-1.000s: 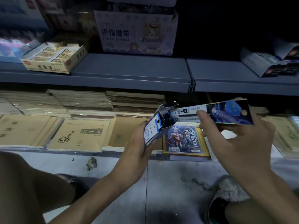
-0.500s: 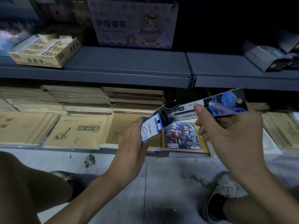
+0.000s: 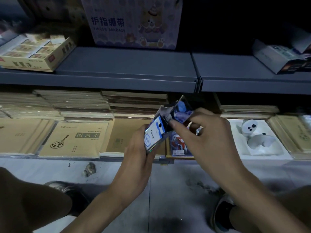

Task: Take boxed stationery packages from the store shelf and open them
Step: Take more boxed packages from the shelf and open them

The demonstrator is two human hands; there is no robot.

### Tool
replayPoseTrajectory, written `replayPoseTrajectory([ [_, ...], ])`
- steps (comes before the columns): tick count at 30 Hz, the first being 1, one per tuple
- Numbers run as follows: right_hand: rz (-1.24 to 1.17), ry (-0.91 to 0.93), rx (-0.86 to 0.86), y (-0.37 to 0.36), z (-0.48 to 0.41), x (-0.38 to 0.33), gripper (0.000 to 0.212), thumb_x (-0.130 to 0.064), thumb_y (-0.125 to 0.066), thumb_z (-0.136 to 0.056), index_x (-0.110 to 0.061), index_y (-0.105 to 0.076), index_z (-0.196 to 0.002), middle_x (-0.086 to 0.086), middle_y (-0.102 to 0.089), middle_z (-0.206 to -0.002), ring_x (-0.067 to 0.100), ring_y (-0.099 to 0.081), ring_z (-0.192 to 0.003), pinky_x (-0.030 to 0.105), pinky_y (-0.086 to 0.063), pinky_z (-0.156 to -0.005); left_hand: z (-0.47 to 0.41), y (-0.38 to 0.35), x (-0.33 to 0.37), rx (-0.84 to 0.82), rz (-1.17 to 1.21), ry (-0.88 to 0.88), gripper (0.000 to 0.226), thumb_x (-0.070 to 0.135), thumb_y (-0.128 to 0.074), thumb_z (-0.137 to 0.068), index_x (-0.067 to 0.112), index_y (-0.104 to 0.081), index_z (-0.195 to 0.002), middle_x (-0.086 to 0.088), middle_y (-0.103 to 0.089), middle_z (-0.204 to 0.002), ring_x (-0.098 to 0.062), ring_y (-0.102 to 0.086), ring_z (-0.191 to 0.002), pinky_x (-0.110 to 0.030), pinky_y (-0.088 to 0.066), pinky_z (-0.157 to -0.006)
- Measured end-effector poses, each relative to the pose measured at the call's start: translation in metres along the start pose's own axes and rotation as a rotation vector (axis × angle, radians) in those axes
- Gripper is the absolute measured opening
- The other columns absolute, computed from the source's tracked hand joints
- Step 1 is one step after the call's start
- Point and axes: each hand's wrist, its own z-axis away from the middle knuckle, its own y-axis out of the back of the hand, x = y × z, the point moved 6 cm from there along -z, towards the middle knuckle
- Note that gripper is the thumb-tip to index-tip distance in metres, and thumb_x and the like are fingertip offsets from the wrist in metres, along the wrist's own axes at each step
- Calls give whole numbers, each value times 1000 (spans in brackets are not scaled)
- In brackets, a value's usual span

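A small blue-and-white stationery box (image 3: 154, 136) is held in front of the lower shelf, its top flaps open. My left hand (image 3: 138, 148) grips the box's lower end from the left. My right hand (image 3: 205, 137) pinches a blue printed insert (image 3: 180, 113) at the box's open mouth; only a short part of it shows above my fingers. The box's inside is too dark to see.
The lower shelf holds stacks of tan drawing books (image 3: 75, 138), a comic-cover pack (image 3: 178, 145) and a white tray with a grey plush toy (image 3: 257, 137). On the grey upper shelf (image 3: 127, 66) stand a yellow eraser box (image 3: 38, 52), a finger-bandage carton (image 3: 133, 22) and opened boxes (image 3: 282, 56).
The long blue insert stuck out to the right before. Now my right hand has moved left to the box mouth and the insert is far shorter there. The view has tilted slightly.
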Motion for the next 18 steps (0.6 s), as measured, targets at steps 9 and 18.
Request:
replayPoseTrajectory([
  [9,-153,-105,-26,-4,-5,0,31,-26,-80,-87,-39,-67,-62,-9,-67,-74,8,-62,-65,27,-44,-58,-2,1,-7,18,2,5,39,31,-49,-104,45,-37,-138,7,-54,-129,-18,-53,-122,-48,-48,-98],
  [18,21,-150,-254,-20,-7,21,22,-20,-67,-96,-10,-75,-79,-6,-50,-120,6,-55,-103,24,-45,-80,4,-8,-7,-18,-88,-7,52,28,-48,-101,40,-24,-145,9,-45,-131,-15,-46,-118,-47,-46,-98],
])
